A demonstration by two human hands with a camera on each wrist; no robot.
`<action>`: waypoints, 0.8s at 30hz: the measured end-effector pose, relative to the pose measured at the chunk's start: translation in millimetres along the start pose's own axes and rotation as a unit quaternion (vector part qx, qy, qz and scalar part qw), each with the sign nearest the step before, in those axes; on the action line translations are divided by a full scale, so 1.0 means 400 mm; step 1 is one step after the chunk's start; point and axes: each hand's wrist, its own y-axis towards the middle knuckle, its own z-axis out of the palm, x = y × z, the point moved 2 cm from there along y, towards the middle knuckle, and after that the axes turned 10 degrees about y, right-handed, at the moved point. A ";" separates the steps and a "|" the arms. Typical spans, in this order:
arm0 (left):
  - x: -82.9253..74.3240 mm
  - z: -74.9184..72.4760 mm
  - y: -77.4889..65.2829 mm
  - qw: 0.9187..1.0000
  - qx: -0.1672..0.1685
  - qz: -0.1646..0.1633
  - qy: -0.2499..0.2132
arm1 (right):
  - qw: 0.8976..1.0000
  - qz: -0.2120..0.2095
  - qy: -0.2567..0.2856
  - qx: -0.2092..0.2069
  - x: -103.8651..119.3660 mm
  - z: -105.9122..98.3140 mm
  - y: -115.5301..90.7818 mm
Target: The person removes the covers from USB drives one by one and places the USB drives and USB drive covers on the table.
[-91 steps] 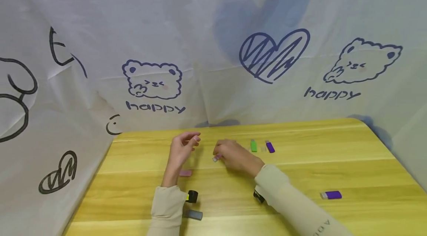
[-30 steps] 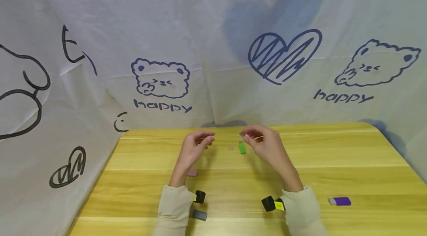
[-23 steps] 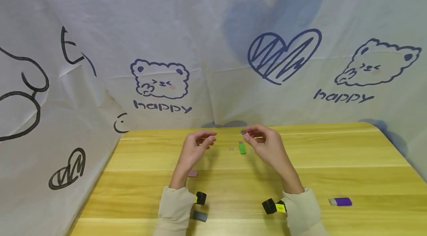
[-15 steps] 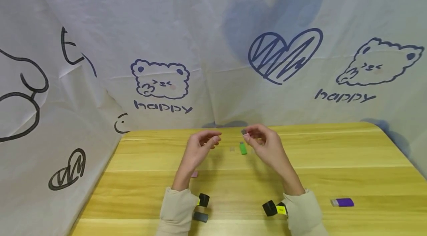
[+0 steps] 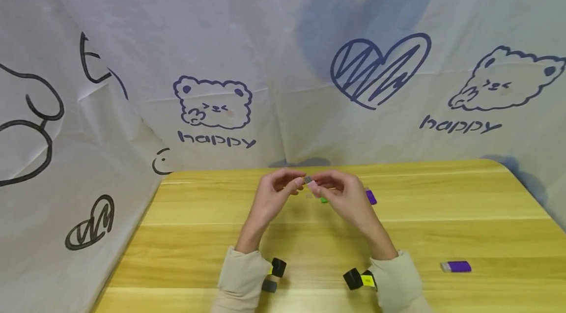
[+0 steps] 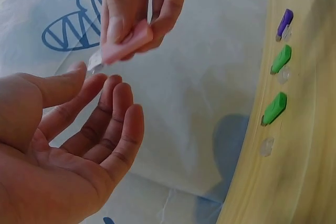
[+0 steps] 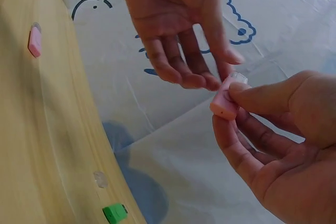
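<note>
Wood-grained bench [image 5: 199,234], pale yellow with a rounded far right corner, enclosed by white cloth [image 5: 283,121] printed with hearts, cloudlike bear faces and the word "happy". Beige sleeves [image 5: 395,281] reach in over it, with small black cameras [image 5: 353,279] at the wrists.

Both hands are raised above the bench toward its far edge. The right hand [image 7: 283,140] grasps the pink USB stick [image 7: 224,99] between thumb and fingers, its connector end [image 5: 308,180] directed at the left hand [image 6: 79,129]. The left hand is released, its fingers loosely curved and the tips of thumb and index finger at that end; whether they touch it cannot be told with certainty (the gap is small and somewhat blurred).

Along the far edge lie two green sticks [image 6: 275,108] and a purple stick [image 6: 285,23], with small clear pieces [image 6: 266,146] beside them. Another purple one [image 5: 458,266] lies toward the right edge, a dark grey stick [image 5: 269,285] beside the left sleeve, and a second pink stick [image 7: 34,41] on the bench, well apart from the right hand.
</note>
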 end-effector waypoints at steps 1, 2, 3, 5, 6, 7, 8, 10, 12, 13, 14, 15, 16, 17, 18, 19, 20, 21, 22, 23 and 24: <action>0.000 0.002 0.000 1.000 0.000 0.003 -0.003 | 1.000 0.005 0.006 0.000 0.003 0.004 0.000; 0.001 0.005 0.000 1.000 0.000 0.005 -0.007 | 1.000 0.012 0.010 -0.002 0.004 0.007 -0.001; 0.002 0.007 0.000 1.000 -0.001 0.006 -0.009 | 1.000 0.013 0.012 -0.003 -0.005 0.008 0.001; 0.002 0.010 0.000 1.000 -0.004 0.007 -0.010 | 1.000 0.015 0.019 -0.005 -0.023 0.011 0.003; 0.002 0.011 0.000 1.000 -0.006 0.006 -0.010 | 1.000 0.016 0.021 -0.005 -0.032 0.011 0.005; 0.002 0.012 0.000 1.000 -0.008 0.006 -0.010 | 1.000 0.015 0.021 -0.006 -0.038 0.012 0.006; 0.002 0.013 0.000 1.000 -0.011 0.005 -0.011 | 1.000 0.014 0.021 -0.005 -0.043 0.012 0.006; 0.001 0.013 0.001 1.000 -0.017 0.002 -0.010 | 1.000 0.010 0.022 -0.004 -0.047 0.014 0.008; 0.000 0.013 0.001 1.000 -0.022 0.001 -0.013 | 1.000 0.006 0.019 -0.003 -0.047 0.014 0.009; 0.000 0.013 0.001 1.000 -0.024 0.002 -0.014 | 1.000 0.004 0.017 -0.003 -0.047 0.015 0.010; 0.000 0.013 0.001 1.000 -0.026 0.003 -0.015 | 1.000 0.003 0.015 -0.002 -0.046 0.015 0.011; -0.001 0.013 0.002 0.999 -0.027 0.005 -0.016 | 1.000 0.002 0.013 -0.002 -0.046 0.015 0.011; -0.001 0.013 0.002 0.999 -0.029 0.007 -0.017 | 1.000 0.001 0.012 -0.002 -0.045 0.015 0.011; -0.002 0.013 0.002 0.999 -0.032 0.010 -0.016 | 1.000 0.000 0.011 -0.002 -0.045 0.015 0.011; -0.004 0.013 0.001 0.999 -0.035 0.011 -0.015 | 1.000 -0.001 0.011 -0.002 -0.046 0.015 0.011; -0.005 0.013 0.001 0.999 -0.039 0.011 -0.013 | 1.000 -0.002 0.011 -0.001 -0.047 0.015 0.011; -0.006 0.012 0.000 0.999 -0.044 0.010 -0.011 | 1.000 -0.002 0.012 0.000 -0.048 0.015 0.011; -0.007 0.012 -0.001 0.999 -0.048 0.008 -0.009 | 1.000 -0.001 0.014 0.000 -0.050 0.016 0.011; -0.008 0.012 -0.001 0.999 -0.052 0.006 -0.007 | 1.000 0.000 0.016 0.000 -0.052 0.016 0.010; -0.009 0.011 -0.002 0.998 -0.055 0.004 -0.005 | 1.000 0.001 0.017 0.000 -0.054 0.016 0.009; -0.010 0.011 -0.003 0.998 -0.057 0.001 -0.005 | 1.000 0.001 0.018 -0.001 -0.055 0.017 0.008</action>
